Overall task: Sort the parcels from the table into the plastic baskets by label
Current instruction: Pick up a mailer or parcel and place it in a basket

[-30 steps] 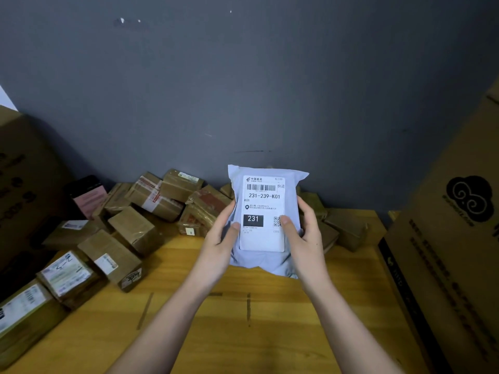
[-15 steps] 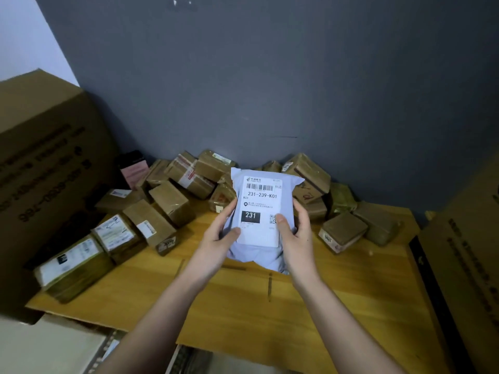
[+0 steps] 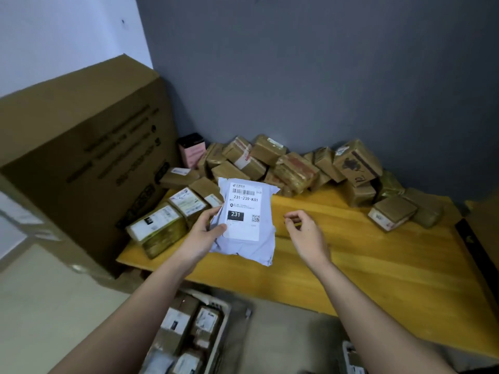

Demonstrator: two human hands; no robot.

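Note:
My left hand (image 3: 205,233) grips a pale lilac mailer bag (image 3: 249,247) by its left edge, above the wooden table's (image 3: 378,260) front left part. Its white label reads 231-239-K01 with 231 in a black box. My right hand (image 3: 306,233) hovers just right of the bag, fingers loosely curled, touching nothing. Many brown taped parcels (image 3: 294,168) are piled along the table's back and left side. A grey plastic basket (image 3: 224,319) with several labelled parcels stands on the floor below the table's front edge, between my forearms.
A large cardboard carton (image 3: 81,163) stands left of the table. Another carton (image 3: 483,225) rises at the right edge. A pink-and-black box (image 3: 192,149) leans in the back left corner. The corner of a second basket (image 3: 353,357) shows at the bottom right. Grey wall behind.
My right hand has let go of the bag, which my left hand alone now holds. The view has swung back and down, revealing the floor and the basket.

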